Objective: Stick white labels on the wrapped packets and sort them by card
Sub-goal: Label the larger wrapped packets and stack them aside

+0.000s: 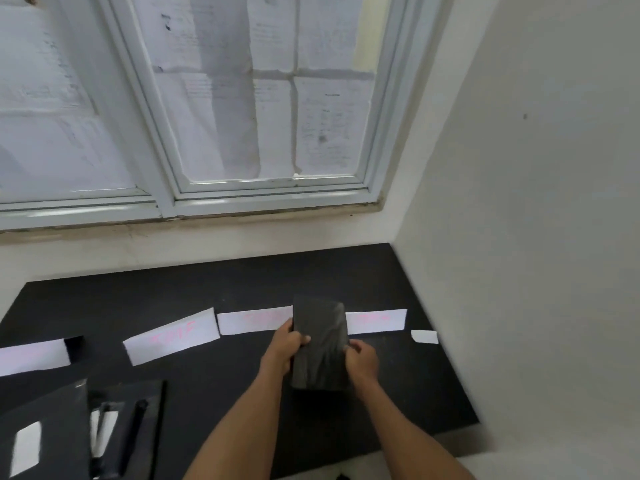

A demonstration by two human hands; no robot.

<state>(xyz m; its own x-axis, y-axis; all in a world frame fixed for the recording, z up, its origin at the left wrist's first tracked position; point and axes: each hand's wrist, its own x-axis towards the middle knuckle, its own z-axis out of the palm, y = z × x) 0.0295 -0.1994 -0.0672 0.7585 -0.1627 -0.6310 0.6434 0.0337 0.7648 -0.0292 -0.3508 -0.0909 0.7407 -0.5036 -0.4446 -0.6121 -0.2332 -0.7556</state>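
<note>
The black table [207, 393] bears a row of white cards (pink writing, too blurred to read). Left of the tilted card [171, 336] lies another card [33, 356]. Right of it come a middle card [254, 320], a far card [377, 321] and a small white slip [424, 337], and black packets [45, 427] lie nearer, to its left.

Row of cards [171, 336] on the table [207, 289], packet [320, 344] in front.

Left hand [284, 346] grips the packet [320, 344]; right hand [363, 360] — fingers [354, 347] curled — likewise.

Paper-covered window [242, 98] above a black tabletop [207, 289], white wall [519, 168] alongside.
</note>
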